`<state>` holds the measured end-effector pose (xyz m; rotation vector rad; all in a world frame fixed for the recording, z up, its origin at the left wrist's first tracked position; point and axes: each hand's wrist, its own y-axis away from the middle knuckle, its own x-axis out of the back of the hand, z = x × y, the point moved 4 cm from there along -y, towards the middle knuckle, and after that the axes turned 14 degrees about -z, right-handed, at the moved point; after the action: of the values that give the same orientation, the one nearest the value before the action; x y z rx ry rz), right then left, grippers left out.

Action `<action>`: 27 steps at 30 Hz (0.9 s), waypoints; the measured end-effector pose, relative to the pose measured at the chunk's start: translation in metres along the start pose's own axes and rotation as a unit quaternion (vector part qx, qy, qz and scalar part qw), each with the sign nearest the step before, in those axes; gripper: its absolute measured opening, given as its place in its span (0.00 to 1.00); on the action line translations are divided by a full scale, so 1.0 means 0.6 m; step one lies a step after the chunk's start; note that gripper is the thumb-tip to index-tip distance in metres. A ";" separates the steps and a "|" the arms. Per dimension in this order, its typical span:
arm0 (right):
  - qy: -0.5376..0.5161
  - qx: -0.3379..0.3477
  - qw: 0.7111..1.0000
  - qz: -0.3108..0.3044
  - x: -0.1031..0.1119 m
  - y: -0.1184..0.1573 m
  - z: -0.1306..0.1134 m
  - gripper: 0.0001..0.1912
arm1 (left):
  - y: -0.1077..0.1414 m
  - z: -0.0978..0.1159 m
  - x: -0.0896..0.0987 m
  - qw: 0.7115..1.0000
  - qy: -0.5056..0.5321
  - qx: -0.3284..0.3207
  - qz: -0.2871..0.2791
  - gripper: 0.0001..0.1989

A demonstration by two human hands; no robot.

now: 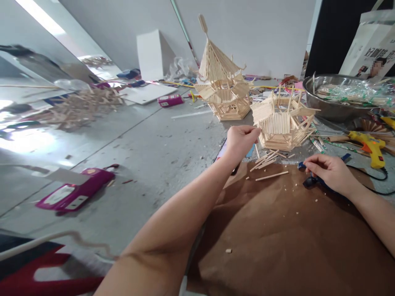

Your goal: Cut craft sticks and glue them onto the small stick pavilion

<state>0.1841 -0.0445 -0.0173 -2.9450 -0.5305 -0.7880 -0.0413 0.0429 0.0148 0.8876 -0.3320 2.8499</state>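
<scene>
My left hand [242,142] reaches forward with thumb and fingers pinched together, at the left side of a small tiered pavilion model [277,125] built from thin wooden sticks. Whatever is between these fingertips is too small to make out. Over the brown paper [262,230], my right hand [328,170] has its fingertips closed. A blue-and-black tool [310,181] is right under and beside it, partly hidden by the hand; whether the fingers grip it is unclear. Loose short sticks [265,159] lie in front of the model, with one single stick [271,176] nearer me.
A taller stick pavilion with a pointed roof [220,61] stands behind. At right are a metal bowl [322,109] of wrapped sticks and a yellow glue gun [368,146] with its cord. Purple power strips [82,189] and a stick heap [82,105] lie left.
</scene>
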 end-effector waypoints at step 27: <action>0.030 -0.011 0.999 -0.026 -0.010 0.003 0.006 0.13 | -0.021 -0.019 -0.002 0.980 0.100 0.019 -0.169 0.14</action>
<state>0.1816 -0.0474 -0.0232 -2.9271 -0.6010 -0.8890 -0.0437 0.0578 0.0070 0.5898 -0.0916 2.6043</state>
